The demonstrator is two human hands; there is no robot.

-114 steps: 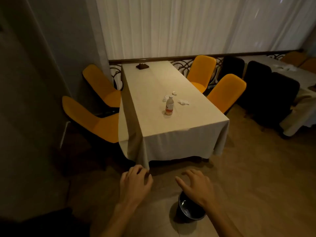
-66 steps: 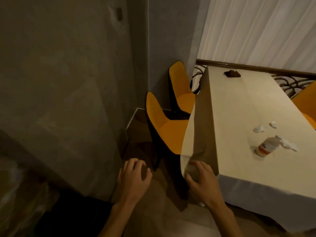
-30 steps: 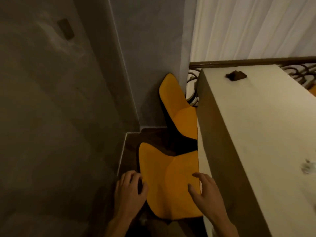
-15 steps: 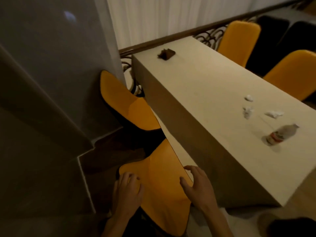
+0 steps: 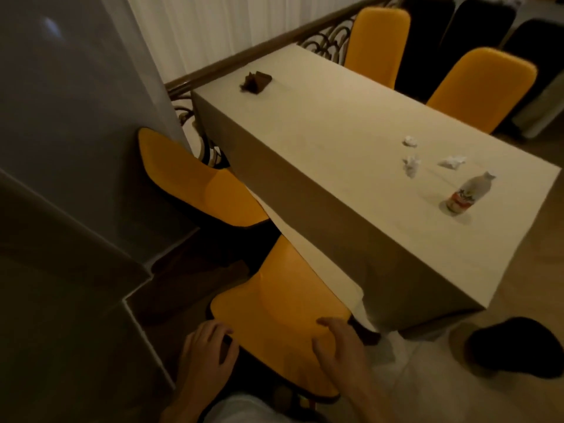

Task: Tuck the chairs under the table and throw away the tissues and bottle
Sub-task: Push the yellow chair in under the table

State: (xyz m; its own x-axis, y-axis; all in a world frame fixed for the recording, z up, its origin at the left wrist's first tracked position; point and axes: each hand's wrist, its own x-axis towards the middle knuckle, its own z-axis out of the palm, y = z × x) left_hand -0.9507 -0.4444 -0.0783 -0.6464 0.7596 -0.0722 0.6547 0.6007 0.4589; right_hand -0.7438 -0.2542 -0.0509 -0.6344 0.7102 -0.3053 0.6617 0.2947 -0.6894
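Nearest orange chair sits w/ its seat partly under the bench edge, backrest toward the camera at bottom centre. Left hand rests on the backrest's left edge, fingers curled over the rim – grip closed on the chair. Right hand lies on the backrest's right side, fingers spread and laid on the orange surface, so that grip is apart, not wrapped round anything.

Second orange chair is beyond it on the same side, by the grey wall, seat front just under the cloth's overhang. Two more orange chairs on the far side: far-left chair and far-right chair, backs standing above the bench top.

On the bench, toward the right end: three crumpled white tissues close together, apart from each other, and a plastic bottle upright just beside them, red label low down. Small dark brown item lies at the far-left end; can't tell what it is. White curtain hangs behind. Dark round object on floor at lower right.
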